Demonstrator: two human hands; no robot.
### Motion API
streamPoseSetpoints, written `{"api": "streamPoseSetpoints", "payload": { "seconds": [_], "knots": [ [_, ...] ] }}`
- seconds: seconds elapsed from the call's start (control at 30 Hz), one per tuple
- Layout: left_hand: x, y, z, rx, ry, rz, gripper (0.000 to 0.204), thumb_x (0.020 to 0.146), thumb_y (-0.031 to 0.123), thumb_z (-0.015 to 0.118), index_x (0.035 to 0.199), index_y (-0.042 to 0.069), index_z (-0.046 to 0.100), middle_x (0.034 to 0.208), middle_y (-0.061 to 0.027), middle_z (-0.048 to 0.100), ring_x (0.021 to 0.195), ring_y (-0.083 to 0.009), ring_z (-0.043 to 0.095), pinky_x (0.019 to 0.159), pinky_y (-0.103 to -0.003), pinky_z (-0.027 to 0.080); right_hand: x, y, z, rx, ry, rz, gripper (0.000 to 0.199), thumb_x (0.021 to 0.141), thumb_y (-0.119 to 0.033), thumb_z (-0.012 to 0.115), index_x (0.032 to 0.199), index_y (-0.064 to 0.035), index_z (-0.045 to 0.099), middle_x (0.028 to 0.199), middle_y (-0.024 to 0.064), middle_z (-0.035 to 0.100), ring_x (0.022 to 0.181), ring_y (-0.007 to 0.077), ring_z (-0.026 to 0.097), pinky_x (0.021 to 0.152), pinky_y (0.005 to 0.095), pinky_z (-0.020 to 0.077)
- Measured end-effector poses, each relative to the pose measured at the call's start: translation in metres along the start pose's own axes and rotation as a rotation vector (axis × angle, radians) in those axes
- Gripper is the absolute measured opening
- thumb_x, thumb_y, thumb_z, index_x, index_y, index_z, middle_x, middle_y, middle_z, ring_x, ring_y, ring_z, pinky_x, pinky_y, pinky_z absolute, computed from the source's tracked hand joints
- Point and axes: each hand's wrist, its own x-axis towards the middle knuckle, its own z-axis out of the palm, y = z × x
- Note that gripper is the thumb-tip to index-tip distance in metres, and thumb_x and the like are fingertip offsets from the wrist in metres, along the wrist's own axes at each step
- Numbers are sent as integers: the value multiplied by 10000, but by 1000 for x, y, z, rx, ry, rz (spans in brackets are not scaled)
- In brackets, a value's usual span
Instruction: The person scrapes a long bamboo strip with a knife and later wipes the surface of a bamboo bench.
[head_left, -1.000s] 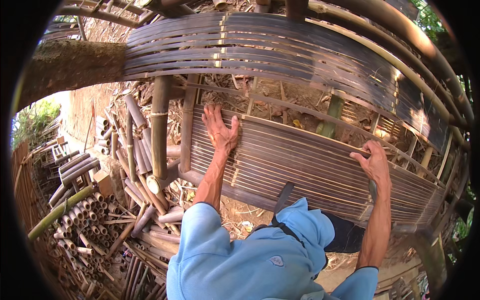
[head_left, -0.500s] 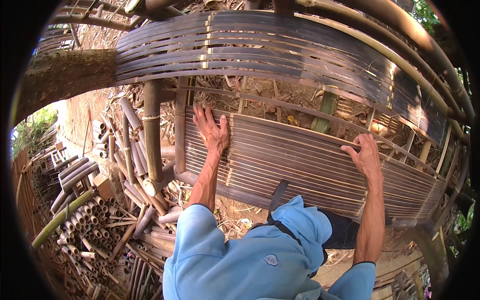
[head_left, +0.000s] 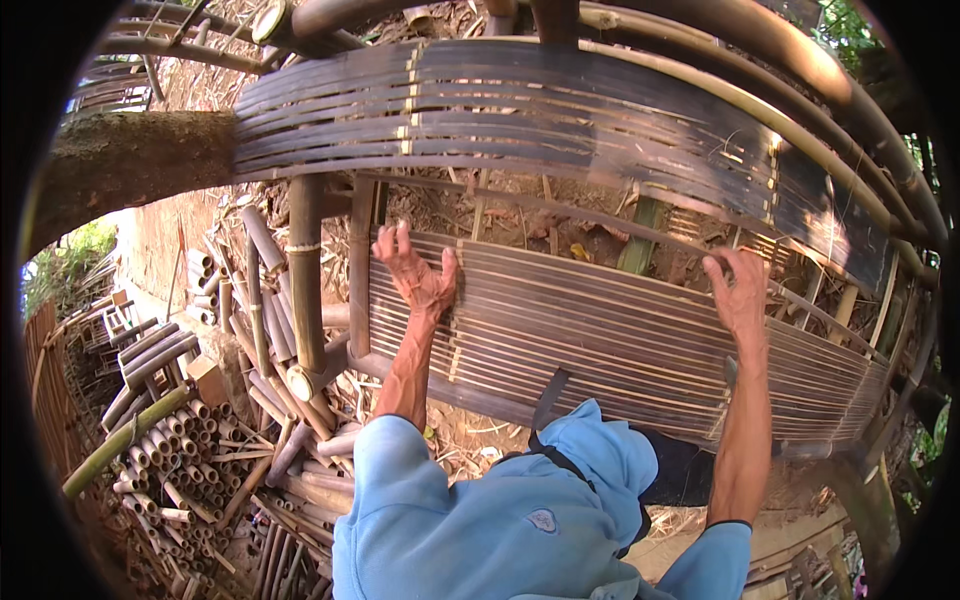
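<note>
A slatted seat of dark, narrow bamboo strips (head_left: 585,325) lies before me, with pale bindings across it. My left hand (head_left: 418,275) is over the seat's far left corner, its fingers apart and bent, holding nothing. Near the far edge, further right, my right hand (head_left: 738,290) has its fingers curled and thumb apart, with nothing visible between them; motion blurs it slightly. A long thin bamboo rail (head_left: 600,213) runs just beyond the seat. A small dark object (head_left: 731,371) shows beside my right forearm, mostly hidden.
A slatted backrest (head_left: 500,110) stretches across the far side, with thick bamboo poles (head_left: 780,50) behind it. A tree trunk (head_left: 130,160) juts in from the left. An upright bamboo post (head_left: 307,270) stands left of the seat, near stacked cut bamboo tubes (head_left: 180,450).
Both hands have come off the seat's far edge. The left hand's flat fingers have bent, and the right hand has let go of the edge. The view has shifted slightly.
</note>
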Motion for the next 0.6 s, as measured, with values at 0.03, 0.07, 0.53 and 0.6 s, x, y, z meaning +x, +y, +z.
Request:
{"api": "streamPoseSetpoints", "payload": {
  "seconds": [0.03, 0.07, 0.53, 0.6],
  "knots": [
    [6, 2, 2, 13, 104, 110, 809, 913, 402, 617, 1564, 56, 285, 1527, -228, 262, 1445, -470, 254, 1212, -609, 165, -2, 2, 1, -5, 10, 1, 393, 964, -427, 673, 1079, -55, 729, 996, 127, 661, 1027, 331, 572, 983, 460, 411],
    [13, 3, 4, -6, 86, 6, 817, 928, 430, 597, 1581, 64, 271, 1555, -221, 252, 1470, -458, 238, 1212, -636, 135, -4, 4, 1, -30, -14, 9, 384, 964, -426, 673, 1063, -59, 734, 973, 122, 652, 1019, 328, 567, 971, 459, 409],
    [26, -10, 20, -56, -26, -73, 384, 848, 231, 671, 1148, -9, 670, 1289, -246, 585, 1322, -459, 475, 1123, -558, 372, -20, -10, -14, 0, -104, 12, 496, 778, -459, 857, 778, -20, 625, 755, 94, 564, 789, 282, 493, 819, 419, 377],
    [26, -9, 20, -81, -45, -82, 357, 832, 215, 668, 1111, -9, 670, 1241, -234, 596, 1293, -459, 490, 1106, -555, 384, -21, -11, -14, 8, -97, 7, 504, 774, -466, 857, 766, -20, 625, 741, 95, 558, 779, 279, 487, 813, 422, 374]
  ]
}}
